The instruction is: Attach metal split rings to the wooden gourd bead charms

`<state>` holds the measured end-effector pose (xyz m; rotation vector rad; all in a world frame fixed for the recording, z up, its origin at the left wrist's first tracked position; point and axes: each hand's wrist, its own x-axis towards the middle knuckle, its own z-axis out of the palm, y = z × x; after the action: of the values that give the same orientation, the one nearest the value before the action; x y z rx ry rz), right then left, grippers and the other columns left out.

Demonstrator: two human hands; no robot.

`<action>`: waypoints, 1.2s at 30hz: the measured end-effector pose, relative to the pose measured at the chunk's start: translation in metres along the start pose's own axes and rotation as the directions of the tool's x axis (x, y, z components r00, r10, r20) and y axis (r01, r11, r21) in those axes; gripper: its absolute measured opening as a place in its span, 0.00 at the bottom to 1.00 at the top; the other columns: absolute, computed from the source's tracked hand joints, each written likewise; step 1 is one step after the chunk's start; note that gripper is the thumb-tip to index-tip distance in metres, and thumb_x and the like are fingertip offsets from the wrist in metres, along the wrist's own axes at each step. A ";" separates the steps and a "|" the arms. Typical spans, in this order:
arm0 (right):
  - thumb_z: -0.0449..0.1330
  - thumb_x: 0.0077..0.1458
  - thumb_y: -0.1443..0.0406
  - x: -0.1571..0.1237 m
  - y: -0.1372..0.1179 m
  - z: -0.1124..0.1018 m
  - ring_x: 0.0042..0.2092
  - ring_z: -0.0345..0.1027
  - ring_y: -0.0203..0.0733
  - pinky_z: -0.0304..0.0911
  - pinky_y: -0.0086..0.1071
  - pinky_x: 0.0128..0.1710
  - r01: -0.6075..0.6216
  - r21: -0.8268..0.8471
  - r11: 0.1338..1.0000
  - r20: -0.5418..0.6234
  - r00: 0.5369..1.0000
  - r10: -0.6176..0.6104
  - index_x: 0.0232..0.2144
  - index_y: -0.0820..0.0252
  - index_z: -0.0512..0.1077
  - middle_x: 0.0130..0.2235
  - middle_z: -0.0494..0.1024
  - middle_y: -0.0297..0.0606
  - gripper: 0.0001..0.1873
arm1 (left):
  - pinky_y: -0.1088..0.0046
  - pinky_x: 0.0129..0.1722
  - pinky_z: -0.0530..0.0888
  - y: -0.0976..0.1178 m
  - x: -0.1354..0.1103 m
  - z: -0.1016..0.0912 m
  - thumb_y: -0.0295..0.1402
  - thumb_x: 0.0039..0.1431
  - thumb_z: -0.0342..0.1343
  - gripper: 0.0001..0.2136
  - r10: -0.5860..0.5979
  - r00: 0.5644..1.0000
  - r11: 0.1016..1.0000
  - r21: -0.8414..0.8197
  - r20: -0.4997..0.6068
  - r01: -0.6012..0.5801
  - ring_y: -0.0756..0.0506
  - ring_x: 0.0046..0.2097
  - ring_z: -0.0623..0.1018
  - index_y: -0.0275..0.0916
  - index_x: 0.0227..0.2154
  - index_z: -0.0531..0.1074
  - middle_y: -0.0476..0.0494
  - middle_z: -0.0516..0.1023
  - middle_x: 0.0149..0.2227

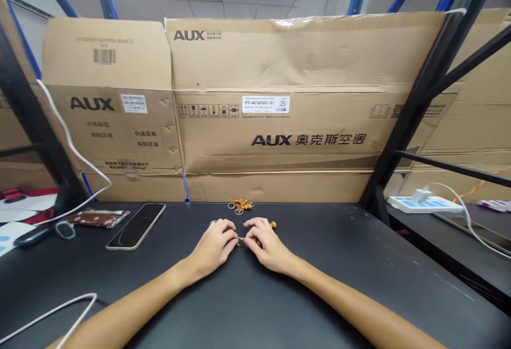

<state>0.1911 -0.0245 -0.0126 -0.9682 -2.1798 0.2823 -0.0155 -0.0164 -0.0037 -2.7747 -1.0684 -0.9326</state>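
Close together over the black table (247,306), both my hands are at work on one small thing. With thumb and fingers closed, my left hand (215,243) pinches the metal ring (240,240) of a keychain. My right hand (268,245) is closed around the keychain's brown, bead-like charm (256,242), which is partly hidden by the fingers. Just beyond the right hand a yellow-brown bead (273,225) shows; whether it belongs to another keychain I cannot tell. Farther back lies a small pile of similar keychains (241,205) with metal rings.
Left of my hands lie a phone (136,226) and a brown packet (99,218). A white cable (82,297) crosses near my left forearm. Cardboard panels (275,168) stand along the back edge. On the right are a black frame post (393,125) and a power strip (425,205).
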 end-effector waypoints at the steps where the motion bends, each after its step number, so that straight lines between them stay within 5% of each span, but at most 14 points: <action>1: 0.54 0.60 0.68 0.000 0.000 0.000 0.55 0.58 0.46 0.60 0.44 0.51 -0.004 0.003 1.000 0.001 1.000 0.004 0.30 0.58 0.70 0.49 0.69 0.43 0.07 | 0.62 0.46 0.68 0.000 0.000 0.000 0.31 0.63 0.50 0.07 0.008 1.000 1.000 0.014 -0.001 -0.008 0.44 0.43 0.72 0.41 0.38 0.73 0.42 0.72 0.43; 25: 0.56 0.58 0.68 0.000 0.004 0.004 0.54 0.59 0.47 0.59 0.44 0.52 -0.028 -0.017 0.999 0.033 0.999 0.029 0.29 0.58 0.71 0.47 0.70 0.44 0.06 | 0.62 0.47 0.67 -0.003 0.000 0.001 0.31 0.61 0.52 0.07 -0.021 0.999 0.999 -0.033 0.025 0.021 0.44 0.43 0.71 0.39 0.28 0.70 0.44 0.72 0.43; 36: 0.56 0.58 0.69 -0.001 0.003 0.002 0.54 0.58 0.47 0.59 0.46 0.52 0.007 0.037 0.999 0.021 1.000 -0.008 0.30 0.58 0.69 0.48 0.70 0.44 0.05 | 0.63 0.47 0.67 0.000 -0.001 0.000 0.31 0.62 0.52 0.04 0.042 0.999 0.999 -0.018 0.026 -0.041 0.44 0.44 0.71 0.41 0.34 0.72 0.45 0.72 0.44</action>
<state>0.1918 -0.0233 -0.0156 -0.9406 -2.1896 0.3293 -0.0161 -0.0167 -0.0039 -2.8199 -1.0067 -0.9076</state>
